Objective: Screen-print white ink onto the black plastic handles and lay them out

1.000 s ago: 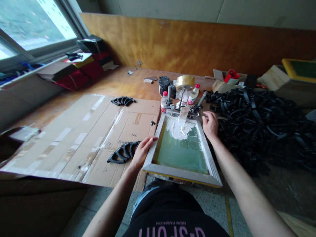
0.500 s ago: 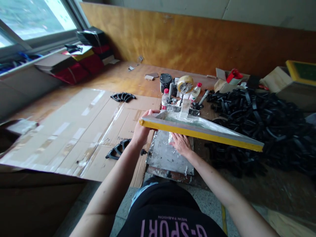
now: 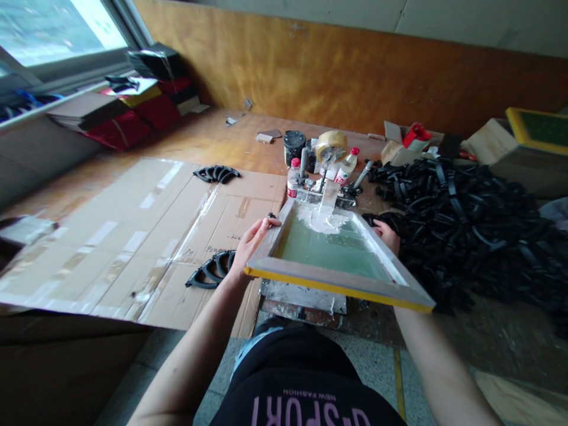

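A screen frame with a yellow outer edge and green mesh tilts above a metal plate. White paste lies at the mesh's far end, beside an upright pale scraper. The frame's far side meets a metal clamp. My left hand is at the frame's left side, fingers closed at its edge. On the right side, my right hand grips the edge, its palm partly hidden behind the frame.
Curved black parts lie on cardboard at left, with more nearer me. A large heap of black parts fills the right. Behind the clamp stand bottles, a black jar and a tape roll.
The frame's near edge has come down, showing more green mesh. My right hand has left the metal plate beneath and moved to the frame's right side. My left hand has lowered slightly.
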`<state>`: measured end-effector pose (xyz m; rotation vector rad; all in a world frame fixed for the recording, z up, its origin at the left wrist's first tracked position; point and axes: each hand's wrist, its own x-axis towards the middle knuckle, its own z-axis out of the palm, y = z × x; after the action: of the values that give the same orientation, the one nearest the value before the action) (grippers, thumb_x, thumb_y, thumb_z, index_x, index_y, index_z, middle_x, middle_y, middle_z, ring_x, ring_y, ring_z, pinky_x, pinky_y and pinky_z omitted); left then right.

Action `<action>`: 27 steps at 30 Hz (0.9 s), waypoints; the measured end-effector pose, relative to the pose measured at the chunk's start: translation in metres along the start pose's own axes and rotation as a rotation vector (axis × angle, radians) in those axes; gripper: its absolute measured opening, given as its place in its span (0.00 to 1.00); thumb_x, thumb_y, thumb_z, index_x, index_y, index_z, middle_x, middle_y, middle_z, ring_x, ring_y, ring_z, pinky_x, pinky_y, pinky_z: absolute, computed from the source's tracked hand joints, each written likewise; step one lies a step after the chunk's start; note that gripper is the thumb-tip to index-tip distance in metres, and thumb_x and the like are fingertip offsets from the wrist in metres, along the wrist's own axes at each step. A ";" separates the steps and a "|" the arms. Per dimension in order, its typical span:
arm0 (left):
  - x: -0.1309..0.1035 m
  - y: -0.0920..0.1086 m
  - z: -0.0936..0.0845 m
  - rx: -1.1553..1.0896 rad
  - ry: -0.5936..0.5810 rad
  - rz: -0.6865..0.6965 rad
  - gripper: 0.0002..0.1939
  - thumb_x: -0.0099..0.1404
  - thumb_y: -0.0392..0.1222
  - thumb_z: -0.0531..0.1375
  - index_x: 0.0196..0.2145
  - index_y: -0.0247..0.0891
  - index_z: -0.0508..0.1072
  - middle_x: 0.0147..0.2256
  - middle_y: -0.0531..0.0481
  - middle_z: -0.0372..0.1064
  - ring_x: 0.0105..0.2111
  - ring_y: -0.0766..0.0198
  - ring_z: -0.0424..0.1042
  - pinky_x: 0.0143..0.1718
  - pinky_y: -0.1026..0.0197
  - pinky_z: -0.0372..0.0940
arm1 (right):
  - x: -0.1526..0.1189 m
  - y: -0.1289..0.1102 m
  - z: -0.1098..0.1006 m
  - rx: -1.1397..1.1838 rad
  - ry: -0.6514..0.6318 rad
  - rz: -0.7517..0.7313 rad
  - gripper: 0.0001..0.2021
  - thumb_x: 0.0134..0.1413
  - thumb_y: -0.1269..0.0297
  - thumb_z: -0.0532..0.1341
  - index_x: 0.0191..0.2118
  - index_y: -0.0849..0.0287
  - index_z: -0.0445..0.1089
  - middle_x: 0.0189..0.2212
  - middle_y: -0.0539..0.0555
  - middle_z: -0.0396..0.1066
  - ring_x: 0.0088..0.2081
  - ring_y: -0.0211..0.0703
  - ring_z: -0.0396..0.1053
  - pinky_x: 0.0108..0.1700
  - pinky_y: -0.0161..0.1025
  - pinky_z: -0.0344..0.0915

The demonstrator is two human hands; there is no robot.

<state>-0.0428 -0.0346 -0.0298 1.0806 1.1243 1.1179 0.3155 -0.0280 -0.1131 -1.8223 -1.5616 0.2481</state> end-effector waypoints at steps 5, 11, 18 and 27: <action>-0.020 -0.054 -0.021 0.100 -0.073 -0.237 0.25 0.58 0.61 0.60 0.42 0.39 0.75 0.29 0.52 0.69 0.26 0.67 0.65 0.26 0.67 0.58 | 0.041 -0.038 0.017 -0.148 0.122 -0.247 0.31 0.51 0.69 0.64 0.62 0.60 0.60 0.61 0.64 0.58 0.60 0.55 0.60 0.60 0.52 0.61; -0.020 -0.119 -0.026 0.122 -0.054 -0.297 0.42 0.57 0.60 0.62 0.63 0.38 0.60 0.30 0.52 0.70 0.25 0.66 0.67 0.27 0.66 0.60 | 0.064 -0.077 0.070 -0.315 -0.206 -0.364 0.16 0.52 0.70 0.63 0.49 0.63 0.68 0.45 0.63 0.70 0.49 0.55 0.66 0.52 0.50 0.64; -0.020 -0.128 -0.025 0.156 -0.044 -0.301 0.38 0.59 0.59 0.60 0.62 0.37 0.62 0.36 0.47 0.74 0.31 0.62 0.71 0.30 0.64 0.63 | 0.002 -0.073 0.066 -0.332 -0.436 -0.654 0.07 0.56 0.76 0.54 0.33 0.60 0.68 0.33 0.59 0.70 0.40 0.50 0.65 0.44 0.44 0.63; -0.022 -0.123 -0.024 0.128 -0.012 -0.306 0.38 0.57 0.59 0.62 0.60 0.36 0.64 0.34 0.48 0.75 0.28 0.63 0.71 0.28 0.64 0.63 | -0.004 -0.071 0.050 -0.206 -0.421 -0.727 0.07 0.56 0.76 0.56 0.34 0.59 0.70 0.32 0.55 0.69 0.40 0.47 0.65 0.41 0.40 0.62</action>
<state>-0.0552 -0.0694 -0.1519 0.9713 1.3160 0.8073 0.2306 -0.0110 -0.1066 -1.2646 -2.5093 0.1291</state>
